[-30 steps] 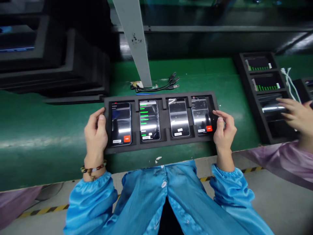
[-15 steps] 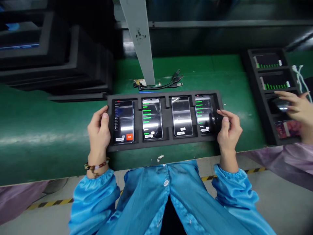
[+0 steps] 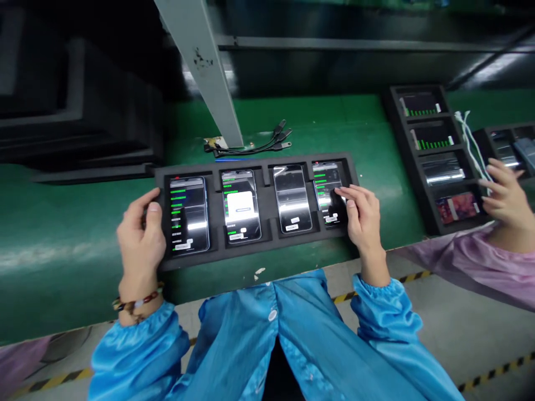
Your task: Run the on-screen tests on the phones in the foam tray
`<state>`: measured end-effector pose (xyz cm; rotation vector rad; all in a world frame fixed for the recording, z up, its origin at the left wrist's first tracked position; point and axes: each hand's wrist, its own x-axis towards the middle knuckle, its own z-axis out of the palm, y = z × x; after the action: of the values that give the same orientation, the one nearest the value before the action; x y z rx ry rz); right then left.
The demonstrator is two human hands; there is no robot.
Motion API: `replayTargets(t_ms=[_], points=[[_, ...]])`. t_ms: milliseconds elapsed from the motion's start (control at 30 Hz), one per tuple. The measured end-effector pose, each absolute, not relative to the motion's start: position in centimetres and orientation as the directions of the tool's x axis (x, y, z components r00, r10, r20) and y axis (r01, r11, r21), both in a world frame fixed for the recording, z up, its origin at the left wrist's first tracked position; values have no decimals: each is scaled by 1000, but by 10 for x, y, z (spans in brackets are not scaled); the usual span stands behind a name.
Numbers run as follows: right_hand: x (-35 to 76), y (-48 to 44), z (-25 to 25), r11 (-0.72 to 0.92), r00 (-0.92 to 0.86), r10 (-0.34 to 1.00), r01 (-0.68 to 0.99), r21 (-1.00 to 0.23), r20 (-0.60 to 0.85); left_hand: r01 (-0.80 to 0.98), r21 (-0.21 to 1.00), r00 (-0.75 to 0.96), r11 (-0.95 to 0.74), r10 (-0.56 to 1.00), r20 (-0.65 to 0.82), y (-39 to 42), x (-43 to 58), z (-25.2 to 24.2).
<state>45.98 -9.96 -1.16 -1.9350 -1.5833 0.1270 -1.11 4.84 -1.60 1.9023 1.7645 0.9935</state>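
Note:
A black foam tray [image 3: 215, 257] lies in front of me, with several phones face up in its slots. My left hand [image 3: 142, 234] has its fingers curled at the tray's left end. Beside it, the leftmost phone [image 3: 190, 214] shows green text lines. A white pop-up covers part of the second phone [image 3: 242, 229]; the third phone [image 3: 292, 197] has a dark screen. My right hand [image 3: 364, 217] reaches over the tray's right end, fingers stretched out, fingertips at the screen of the rightmost phone [image 3: 326, 186], which shows green lines.
Short black cables [image 3: 254, 149] lie behind the tray near a grey post [image 3: 209, 72]. Dark foam trays are stacked [image 3: 96, 122] at left. On the right, another tray [image 3: 434, 225] holds phones; a co-worker's hand [image 3: 510, 195] is near white cables [image 3: 468, 133] on the green table [image 3: 62, 239].
My right hand has moved from the tray's end onto the rightmost phone. The leftmost screen lost its orange box and shows green lines; a pop-up appeared on the second. The co-worker's hand left the other tray.

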Motion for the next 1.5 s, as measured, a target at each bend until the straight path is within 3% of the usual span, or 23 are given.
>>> replayTargets(t_ms=[167,333,467,600,800,1033,1300,1500], points=[[461,-98,-9,-73,251,923,858,-509,291,749,469,355,-468,881,313,41,13,12],[462,-100,-13,-61,259,916,844,-532,307,584,426,657,-691,711,253,41,53,23],[464,-103,-16,-62,286,898,834,-548,333,516,388,748,-763,623,229,38,68,17],[464,-104,-18,-32,291,884,818,-574,366,562,380,713,-735,663,228,35,59,18],[463,-108,-22,50,296,824,812,-582,484,684,469,496,-559,827,264,32,21,20],[465,-111,-24,22,327,811,811,-584,485,756,482,340,-443,895,290,19,-13,11],[461,-111,-26,-8,372,789,802,-597,489,729,467,436,-500,866,246,13,-21,2],[465,-117,-28,34,299,828,818,-575,474,712,503,370,-490,870,325,14,-25,2]])
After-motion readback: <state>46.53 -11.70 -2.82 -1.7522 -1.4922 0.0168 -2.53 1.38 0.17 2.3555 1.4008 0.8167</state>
